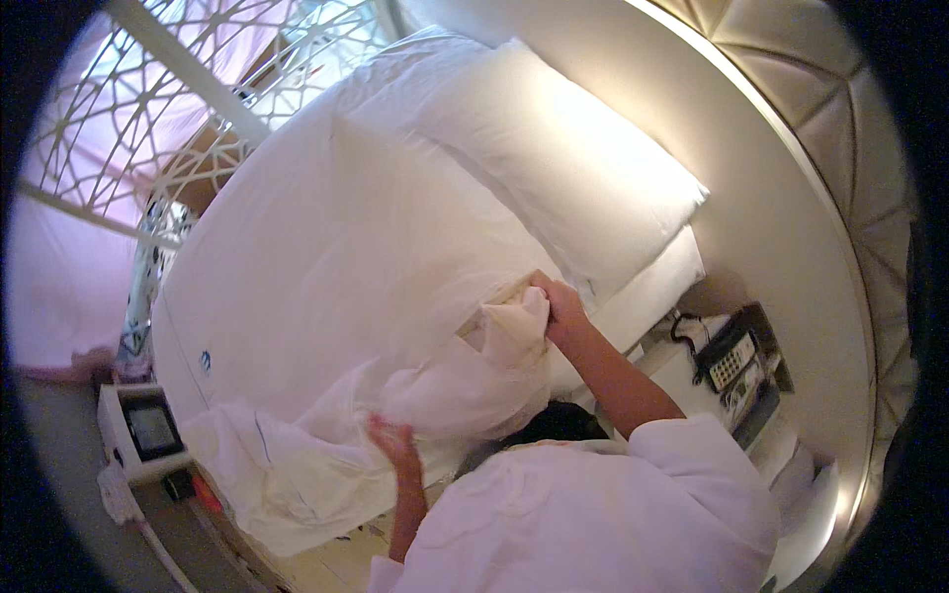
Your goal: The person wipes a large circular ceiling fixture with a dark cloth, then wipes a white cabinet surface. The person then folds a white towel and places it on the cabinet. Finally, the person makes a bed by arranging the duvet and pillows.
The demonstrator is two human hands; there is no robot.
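Observation:
My right hand (560,307) grips a bunched edge of a white duvet cover (474,370) near the pillows. The cloth gathers in folds around a gap beside my fingers. My left hand (393,441), slightly blurred, is held with fingers apart over the near part of the bedding; whether it touches the cloth I cannot tell. A wide white spread (319,222) covers the bed, its loose end (282,489) crumpled at the near left. At the head lie a white pillow (549,156) and another white pillow (656,270) partly under it.
A corded telephone (726,363) stands on a bedside shelf to the right. Behind the pillows runs a pale headboard (771,244) with a lit edge. A white lattice partition (111,148) and a pink curtain (67,296) are at the far left. A white box (137,437) stands by the bed's foot.

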